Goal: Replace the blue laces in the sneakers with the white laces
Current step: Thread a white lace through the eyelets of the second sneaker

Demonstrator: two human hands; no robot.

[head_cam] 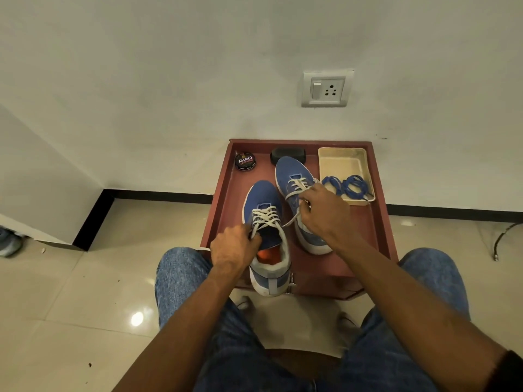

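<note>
A: Status — both sneakers are sitting on the red table (368, 222). The near sneaker (267, 239) is lying toward the front edge, heel overhanging it. The far sneaker (295, 193) is lying nearer the back edge, just beside the cream tray (343, 162).

B: Hands?

A: The left hand (233, 247) is being curled round the near sneaker at its collar. The right hand (325, 210) is being held over the far sneaker, fingers pinching a strand of white lace (293, 195). White lacing (266, 217) is already being shown on the near one too.

B: Blue laces?

A: The blue laces (346, 186) are coiled at the tray's front end, in the table's back right corner. One coil is hanging over the tray's rim.

B: Risks?

A: Judgement only: the near sneaker's heel is being left off the front edge; if the left grip is loosened while lace is being tugged, it is likely being tipped onto the floor. On the far sneaker, a hard pull on one strand is probably leaving the ends uneven or dragging the shoe into the tray. The polish tin (245, 161) and black brush (288, 155) at the back edge are well apart, low concern.
</note>
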